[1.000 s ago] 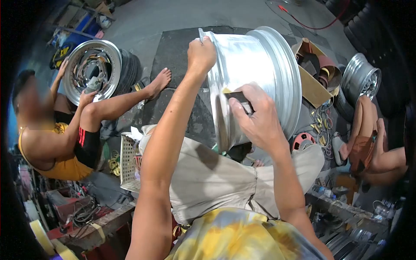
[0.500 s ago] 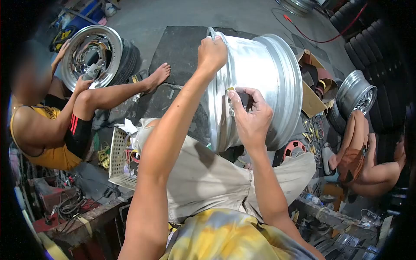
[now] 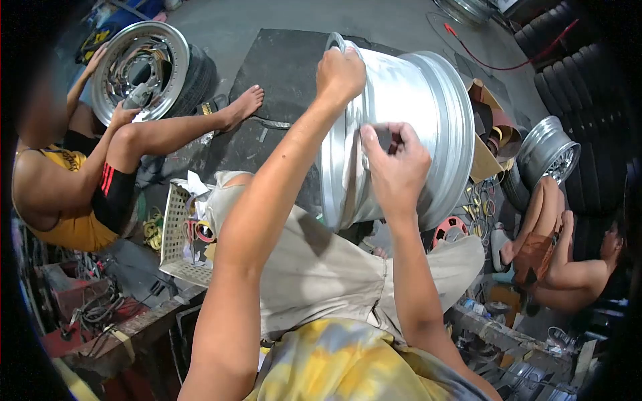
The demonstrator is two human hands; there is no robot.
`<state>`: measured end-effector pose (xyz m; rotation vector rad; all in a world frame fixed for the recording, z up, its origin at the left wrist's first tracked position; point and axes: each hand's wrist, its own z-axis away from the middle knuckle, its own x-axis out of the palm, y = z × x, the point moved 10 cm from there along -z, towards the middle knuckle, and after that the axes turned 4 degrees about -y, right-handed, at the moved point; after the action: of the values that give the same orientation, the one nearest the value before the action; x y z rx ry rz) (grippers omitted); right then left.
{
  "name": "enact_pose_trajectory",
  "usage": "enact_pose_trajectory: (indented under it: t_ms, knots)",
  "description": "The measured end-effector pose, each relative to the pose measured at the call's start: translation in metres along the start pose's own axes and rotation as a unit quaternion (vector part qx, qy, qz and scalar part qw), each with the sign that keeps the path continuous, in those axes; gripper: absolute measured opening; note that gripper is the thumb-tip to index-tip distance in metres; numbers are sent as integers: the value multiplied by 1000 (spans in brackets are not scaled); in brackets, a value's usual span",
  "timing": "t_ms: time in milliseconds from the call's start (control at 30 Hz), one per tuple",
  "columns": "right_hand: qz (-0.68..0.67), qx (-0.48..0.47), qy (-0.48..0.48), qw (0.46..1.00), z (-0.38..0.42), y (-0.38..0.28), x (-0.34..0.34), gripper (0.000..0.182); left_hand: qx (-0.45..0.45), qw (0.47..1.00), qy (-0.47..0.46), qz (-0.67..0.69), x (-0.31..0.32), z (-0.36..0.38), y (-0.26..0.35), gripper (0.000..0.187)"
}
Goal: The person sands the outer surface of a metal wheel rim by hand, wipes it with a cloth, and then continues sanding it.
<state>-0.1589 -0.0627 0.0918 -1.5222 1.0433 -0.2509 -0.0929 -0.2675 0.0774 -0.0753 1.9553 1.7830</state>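
A wide bare silver wheel rim stands on edge in front of my knees, its barrel running left to right. My left hand is closed over the top of its left lip. At the near side of the barrel, my right hand is bent in a pinch, thumb tip beside the stepped groove near the left lip. Whatever sits between those fingers is hidden now.
On the left a co-worker holds a polished wheel and a grey power tool. A perforated basket stands by my left knee. To the right are a cardboard box, another wheel, scissors, a seated person and stacked tyres.
The wheel rim has turned or shifted slightly, and my left hand with it, a little to the right in view. My right hand moved slightly up; the small yellowish piece at its thumb no longer shows.
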Motion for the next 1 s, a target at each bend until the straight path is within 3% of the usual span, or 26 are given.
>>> enact_pose_trajectory:
  t_ms: [67, 133, 200, 267, 400, 467, 667, 867, 1000]
  knots:
    - [-49, -2, -2, 999, -7, -7, 2, 20, -17, 999, -25, 12, 2, -3, -2, 49]
    - [43, -63, 12, 997, -8, -19, 1, 19, -12, 1000, -10, 9, 1, -6, -2, 48]
    - [78, -63, 9, 995, 2, -21, -1, 18, -11, 1000, -4, -1, -1, -7, -2, 49]
    - [5, -3, 5, 1000, 8, -7, -1, 18, -20, 1000, -21, 3, 0, -8, -4, 49]
    - [60, -86, 35, 994, -10, -24, 2, 18, -16, 999, -29, 30, 5, -10, -8, 49]
    - [85, -54, 21, 995, -1, -24, -1, 18, -18, 999, -26, 32, 7, -15, -11, 49]
    - [66, -106, 45, 991, -14, -32, 5, 15, -12, 999, -17, 34, 3, -9, -9, 50]
    - [60, -47, 23, 997, -3, -23, -2, 14, -14, 999, -38, 21, 6, -6, -9, 50]
    - [62, -86, 37, 994, -7, -28, 1, 15, -9, 1000, -17, 13, 3, -7, -9, 50]
